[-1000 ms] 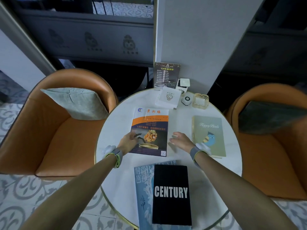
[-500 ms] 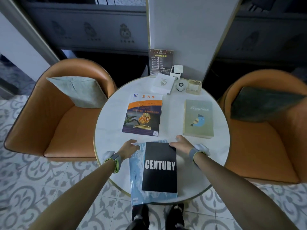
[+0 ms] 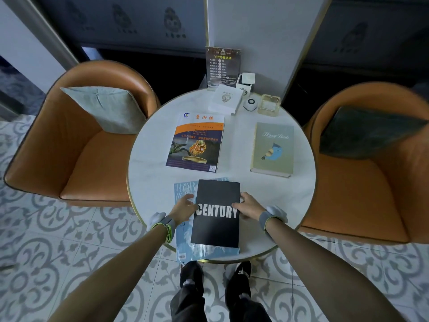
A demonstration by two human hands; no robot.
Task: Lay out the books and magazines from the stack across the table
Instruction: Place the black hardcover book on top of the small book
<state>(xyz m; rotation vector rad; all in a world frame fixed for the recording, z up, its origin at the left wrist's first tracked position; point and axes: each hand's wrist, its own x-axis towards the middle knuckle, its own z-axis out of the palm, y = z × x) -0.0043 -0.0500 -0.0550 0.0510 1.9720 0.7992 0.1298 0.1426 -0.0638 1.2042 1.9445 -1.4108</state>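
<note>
A black book lettered CENTURY (image 3: 216, 196) lies on top of a pale blue magazine (image 3: 183, 240) at the near edge of the round white table (image 3: 151, 182). My left hand (image 3: 184, 205) grips the book's left edge and my right hand (image 3: 248, 206) grips its right edge. An orange and white magazine (image 3: 197, 142) lies flat at the middle left of the table. A green book with a blue bird (image 3: 272, 148) lies flat at the middle right.
At the table's far edge stand a dark menu card (image 3: 222, 66), a white booklet (image 3: 225, 101), a small round white device (image 3: 250, 103) and a glass ashtray (image 3: 269, 104). Orange armchairs with cushions flank the table, left (image 3: 76, 147) and right (image 3: 362, 182).
Both hands drew back from the orange magazine to the near stack and closed on the sides of the black book. The camera rose and tilted down.
</note>
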